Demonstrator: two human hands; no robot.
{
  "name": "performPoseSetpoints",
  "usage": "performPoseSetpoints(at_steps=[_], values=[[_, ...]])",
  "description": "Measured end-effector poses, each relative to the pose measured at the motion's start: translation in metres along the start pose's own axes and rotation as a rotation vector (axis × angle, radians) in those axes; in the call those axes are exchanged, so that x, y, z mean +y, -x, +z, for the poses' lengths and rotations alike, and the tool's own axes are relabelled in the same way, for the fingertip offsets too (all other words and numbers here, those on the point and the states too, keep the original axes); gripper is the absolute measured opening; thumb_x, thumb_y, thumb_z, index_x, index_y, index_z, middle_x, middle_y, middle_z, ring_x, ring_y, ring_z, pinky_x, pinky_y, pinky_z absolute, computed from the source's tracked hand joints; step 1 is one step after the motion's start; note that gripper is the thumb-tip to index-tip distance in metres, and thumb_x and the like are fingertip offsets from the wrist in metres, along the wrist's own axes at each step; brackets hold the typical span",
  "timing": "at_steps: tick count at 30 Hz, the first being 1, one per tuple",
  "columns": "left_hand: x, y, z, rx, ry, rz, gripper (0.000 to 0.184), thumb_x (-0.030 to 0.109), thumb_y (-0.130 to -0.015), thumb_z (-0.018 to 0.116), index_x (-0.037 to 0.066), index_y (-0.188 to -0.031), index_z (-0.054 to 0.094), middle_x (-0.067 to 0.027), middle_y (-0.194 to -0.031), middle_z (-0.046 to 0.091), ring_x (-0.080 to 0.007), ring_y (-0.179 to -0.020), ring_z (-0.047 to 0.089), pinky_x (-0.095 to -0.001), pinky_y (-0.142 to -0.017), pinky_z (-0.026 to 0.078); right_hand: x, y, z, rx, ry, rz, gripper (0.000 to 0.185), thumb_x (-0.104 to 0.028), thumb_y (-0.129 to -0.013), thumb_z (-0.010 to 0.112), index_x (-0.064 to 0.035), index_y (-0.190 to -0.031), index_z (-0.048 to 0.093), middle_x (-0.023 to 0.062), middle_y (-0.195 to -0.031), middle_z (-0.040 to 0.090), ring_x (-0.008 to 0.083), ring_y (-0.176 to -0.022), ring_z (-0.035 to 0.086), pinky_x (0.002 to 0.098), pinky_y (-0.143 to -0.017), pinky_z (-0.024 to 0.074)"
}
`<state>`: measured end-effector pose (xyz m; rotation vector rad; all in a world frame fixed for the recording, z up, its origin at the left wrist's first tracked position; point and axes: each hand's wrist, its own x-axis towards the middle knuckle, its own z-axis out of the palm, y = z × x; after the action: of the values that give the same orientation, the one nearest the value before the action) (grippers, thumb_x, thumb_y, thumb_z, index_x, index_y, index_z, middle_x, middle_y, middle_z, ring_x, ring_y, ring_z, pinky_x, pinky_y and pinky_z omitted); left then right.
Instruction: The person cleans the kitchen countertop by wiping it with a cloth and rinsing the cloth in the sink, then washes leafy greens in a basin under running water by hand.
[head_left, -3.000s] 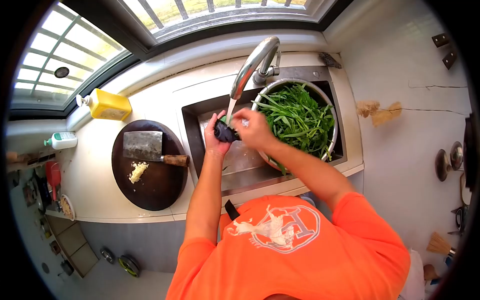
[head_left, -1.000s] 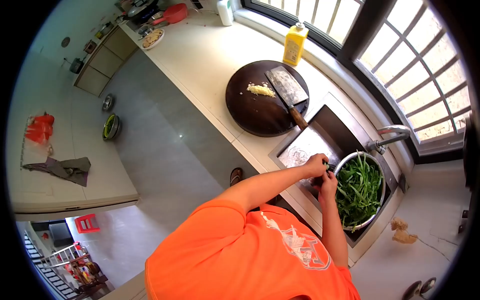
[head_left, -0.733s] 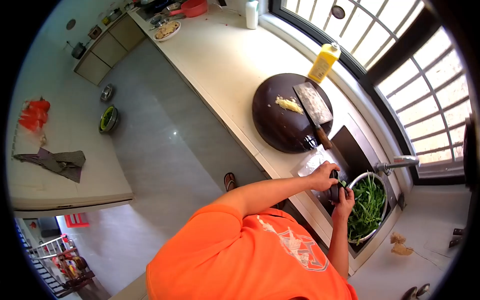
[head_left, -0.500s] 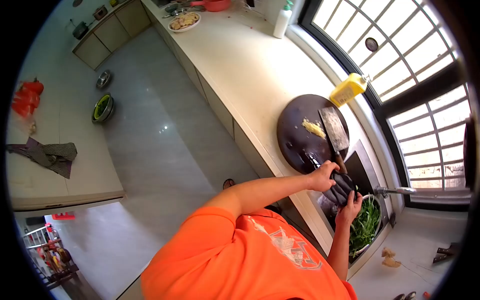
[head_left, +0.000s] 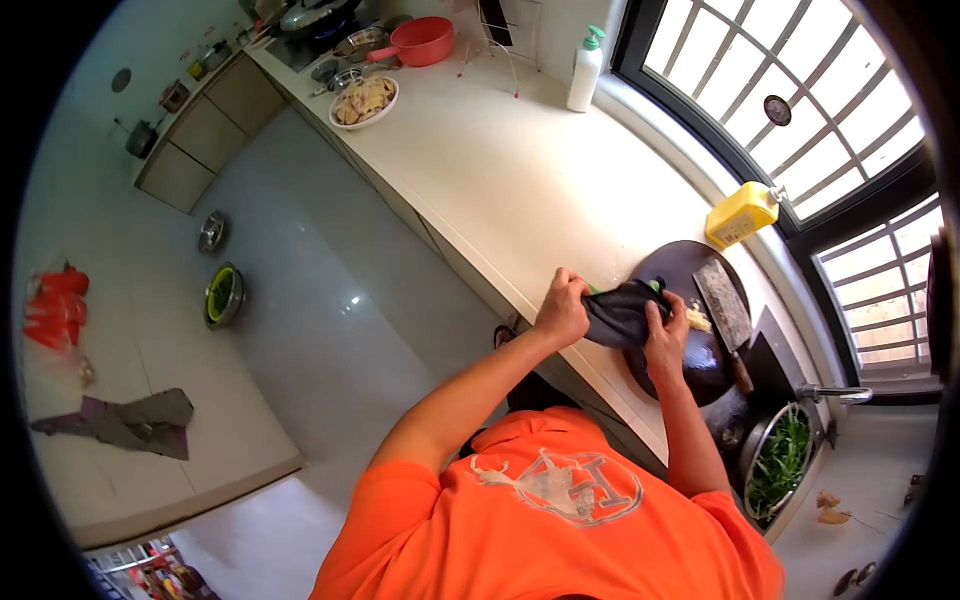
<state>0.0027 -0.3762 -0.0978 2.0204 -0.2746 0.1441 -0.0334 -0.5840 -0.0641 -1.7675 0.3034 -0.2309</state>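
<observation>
A black bag (head_left: 625, 315), thin and soft like plastic, is stretched between my two hands over the counter edge. My left hand (head_left: 563, 310) has its fingers closed on one end. At the other end my right hand (head_left: 667, 338) pinches the opposite side. Small green bits show along the bag's upper edge; I cannot make out what they are. Behind the right hand lies a round dark chopping board (head_left: 670, 268), partly covered by the hands and bag. It carries a cleaver (head_left: 724, 305) and a small pile of chopped pale-yellow pieces (head_left: 698, 319).
Right of the board is a sink with a bowl of leafy greens (head_left: 783, 460) under a faucet (head_left: 840, 394). A yellow bottle (head_left: 742, 215) and a white pump bottle (head_left: 585, 75) stand by the window. A plate of food (head_left: 362, 102) and a red pan (head_left: 422, 42) sit farther along.
Both hands have moved left with the black bag, from the sink side to the front edge of the board. The bag is now spread wider between them. The camera view has shifted.
</observation>
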Motion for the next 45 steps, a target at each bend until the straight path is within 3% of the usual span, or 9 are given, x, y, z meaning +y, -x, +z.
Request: performPoseSetpoints(at_steps=[4,8,18,21,23,29,34,37,45], values=[[-0.045,-0.049,-0.068,-0.026,-0.271,0.004,0.023,-0.010,-0.078,0.052,-0.007,-0.097,0.065,-0.0199,-0.119,0.051,-0.0383,-0.111,0.055,-0.0433,-0.093,0.051,0.004,-0.059,0.090,-0.120,-0.011,0.016,0.035,-0.011,-0.091,0.072,0.0034,-0.119,0.057,0.0093,-0.097,0.061,0.0145,-0.089,0.057,0.0289,-0.079,0.0476],[-0.077,-0.120,-0.142,-0.064,-0.495,0.028,0.018,-0.006,-0.081,0.056,-0.004,-0.097,0.062,-0.0164,-0.119,0.051,-0.0368,-0.114,0.054,-0.0443,-0.088,0.054,-0.014,-0.109,0.184,-0.148,-0.055,0.152,0.033,-0.011,-0.089,0.074,-0.0022,-0.109,0.049,0.0071,-0.082,0.056,0.0123,-0.057,0.053,0.0299,-0.039,0.0369],[-0.166,-0.320,-0.301,-0.139,-0.875,0.307,0.009,0.000,-0.085,0.054,0.000,-0.093,0.060,-0.0122,-0.119,0.051,-0.0326,-0.116,0.052,-0.0437,-0.080,0.058,-0.100,-0.181,0.380,-0.409,-0.190,0.242,0.050,-0.004,-0.090,0.069,-0.0009,-0.136,0.051,0.0154,-0.094,0.065,0.0186,-0.065,0.063,0.0321,-0.056,0.0545],[-0.193,-0.364,-0.313,-0.116,-1.068,0.225,0.026,0.005,-0.087,0.055,-0.008,-0.109,0.061,-0.0187,-0.137,0.047,-0.0387,-0.131,0.043,-0.0488,-0.105,0.044,-0.090,-0.215,0.442,-0.636,-0.162,0.174,0.050,-0.008,-0.092,0.066,0.0067,-0.137,0.051,0.0198,-0.102,0.070,0.0220,-0.072,0.070,0.0346,-0.063,0.0582],[-0.228,-0.379,-0.304,-0.061,-1.022,0.157,0.046,0.013,-0.088,0.057,-0.017,-0.122,0.056,-0.0267,-0.149,0.038,-0.0440,-0.141,0.031,-0.0532,-0.117,0.027,-0.080,-0.240,0.458,-0.581,-0.006,0.208,0.049,-0.010,-0.092,0.067,0.0063,-0.135,0.053,0.0203,-0.099,0.071,0.0231,-0.077,0.071,0.0346,-0.064,0.0585],[-0.315,-0.367,-0.284,-0.117,-0.822,-0.021,0.080,0.039,-0.100,0.050,-0.021,-0.147,0.027,-0.0388,-0.159,0.016,-0.0516,-0.150,0.012,-0.0577,-0.123,0.009,-0.091,-0.339,0.438,-0.119,0.415,0.027,0.051,-0.026,-0.086,0.079,-0.0008,-0.125,0.059,0.0226,-0.103,0.071,0.0321,-0.082,0.072,0.0422,-0.077,0.0565],[-0.338,-0.414,-0.291,-0.067,-0.731,0.001,0.088,0.050,-0.100,0.046,-0.021,-0.148,0.023,-0.0412,-0.157,0.017,-0.0528,-0.150,0.010,-0.0589,-0.123,0.006,-0.136,-0.427,0.449,0.067,0.861,-0.339,0.082,-0.033,-0.078,0.086,-0.0022,-0.141,0.043,0.0271,-0.126,0.058,0.0394,-0.115,0.059,0.0460,-0.096,0.0498],[-0.345,-0.466,-0.289,-0.049,-0.766,-0.020,0.091,0.054,-0.100,0.043,-0.021,-0.148,0.024,-0.0431,-0.156,0.019,-0.0535,-0.150,0.011,-0.0586,-0.123,0.005,-0.160,-0.454,0.467,0.074,0.888,-0.281,0.094,-0.035,-0.074,0.089,-0.0035,-0.146,0.038,0.0273,-0.138,0.048,0.0441,-0.129,0.045,0.0504,-0.106,0.0415],[-0.336,-0.502,-0.252,-0.101,-0.833,-0.055,0.097,0.060,-0.099,0.040,-0.021,-0.148,0.022,-0.0449,-0.155,0.017,-0.0566,-0.148,0.012,-0.0591,-0.122,0.008,-0.226,-0.493,0.458,0.290,1.022,-0.771,0.098,-0.038,-0.072,0.089,-0.0134,-0.150,0.036,0.0330,-0.148,0.033,0.0491,-0.135,0.036,0.0587,-0.109,0.0336]])
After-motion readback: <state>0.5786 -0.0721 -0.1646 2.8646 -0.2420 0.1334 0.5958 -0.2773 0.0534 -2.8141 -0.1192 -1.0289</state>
